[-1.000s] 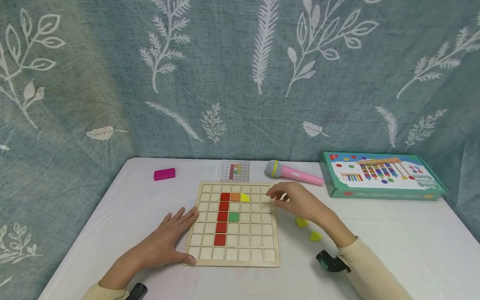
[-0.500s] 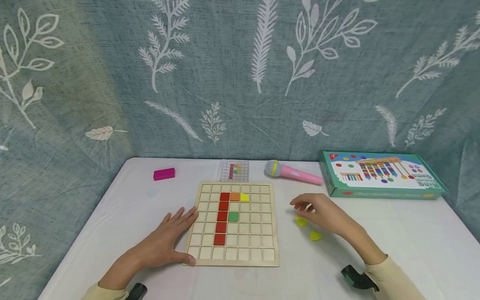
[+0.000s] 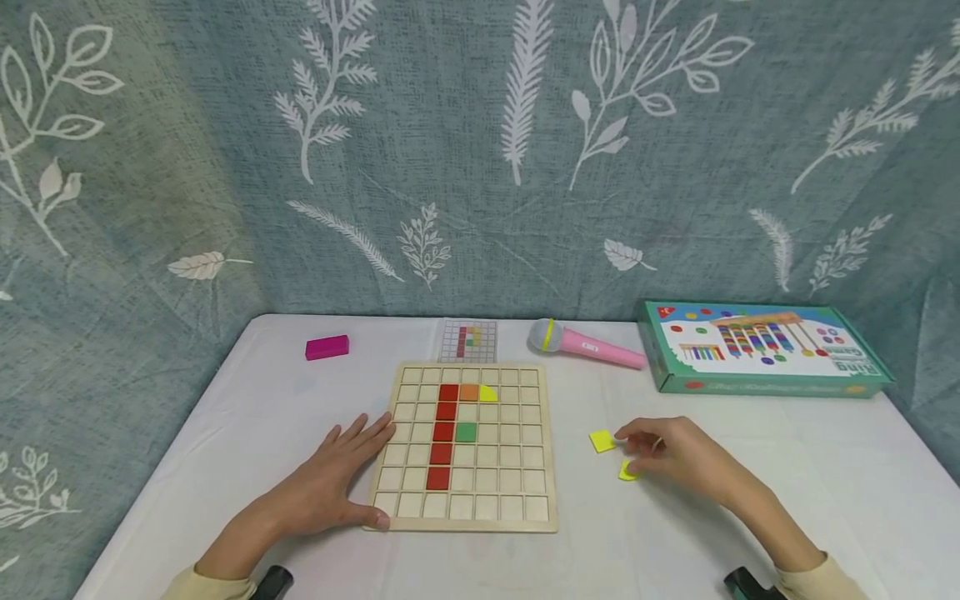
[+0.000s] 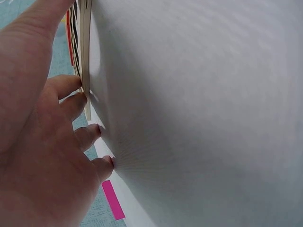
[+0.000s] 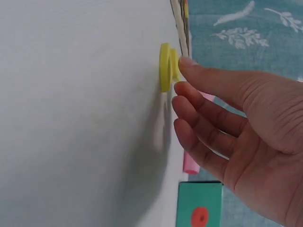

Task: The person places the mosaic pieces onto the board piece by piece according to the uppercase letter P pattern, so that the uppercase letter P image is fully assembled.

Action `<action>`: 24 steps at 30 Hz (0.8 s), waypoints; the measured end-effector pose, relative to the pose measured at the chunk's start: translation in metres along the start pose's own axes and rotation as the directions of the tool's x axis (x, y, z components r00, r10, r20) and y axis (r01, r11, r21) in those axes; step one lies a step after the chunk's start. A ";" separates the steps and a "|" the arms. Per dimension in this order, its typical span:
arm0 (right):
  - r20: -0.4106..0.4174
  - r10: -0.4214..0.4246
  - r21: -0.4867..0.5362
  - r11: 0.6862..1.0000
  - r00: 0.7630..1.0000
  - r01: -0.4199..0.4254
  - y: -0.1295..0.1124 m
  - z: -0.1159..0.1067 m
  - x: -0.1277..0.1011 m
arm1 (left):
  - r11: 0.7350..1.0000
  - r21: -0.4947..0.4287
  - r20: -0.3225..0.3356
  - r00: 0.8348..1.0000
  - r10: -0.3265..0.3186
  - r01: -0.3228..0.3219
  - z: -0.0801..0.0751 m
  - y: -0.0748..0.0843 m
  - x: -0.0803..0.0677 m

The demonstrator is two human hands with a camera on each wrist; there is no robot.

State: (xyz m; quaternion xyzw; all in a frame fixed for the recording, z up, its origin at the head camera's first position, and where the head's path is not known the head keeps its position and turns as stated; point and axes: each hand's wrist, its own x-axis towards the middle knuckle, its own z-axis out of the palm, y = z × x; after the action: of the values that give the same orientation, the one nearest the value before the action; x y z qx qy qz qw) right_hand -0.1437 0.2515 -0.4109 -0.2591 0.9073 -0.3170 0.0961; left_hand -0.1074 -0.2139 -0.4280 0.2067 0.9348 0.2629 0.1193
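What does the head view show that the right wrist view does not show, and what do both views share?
Only the head view shows the left hand resting flat against the wooden grid board's left edge, the red, orange and green tiles set in it, the magenta block and the pattern card.

Only the right wrist view shows, from the side, the right hand's fingertips at the near yellow piece, fingers loosely extended.

Both show the right hand, the yellow pieces, the pink microphone, the green box and the white table.
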 end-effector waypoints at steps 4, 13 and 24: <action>0.019 0.007 0.062 0.998 1.000 -0.008 0.003 0.005 -0.002 | 1.000 0.005 0.001 1.000 -0.004 0.004 0.000 0.001 0.000; 0.026 -0.017 0.070 0.997 1.000 0.016 -0.002 0.009 -0.003 | 1.000 0.007 -0.006 1.000 0.000 0.000 0.000 0.000 -0.001; 0.028 -0.030 0.071 0.997 0.999 0.028 -0.008 0.005 0.000 | 1.000 0.008 -0.011 1.000 0.013 -0.013 0.000 0.000 -0.001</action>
State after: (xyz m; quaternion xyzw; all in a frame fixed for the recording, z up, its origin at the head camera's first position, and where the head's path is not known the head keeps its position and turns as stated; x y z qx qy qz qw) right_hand -0.1388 0.2442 -0.4098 -0.2734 0.8902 -0.3462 0.1139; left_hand -0.1071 -0.2145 -0.4279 0.2119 0.9351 0.2613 0.1118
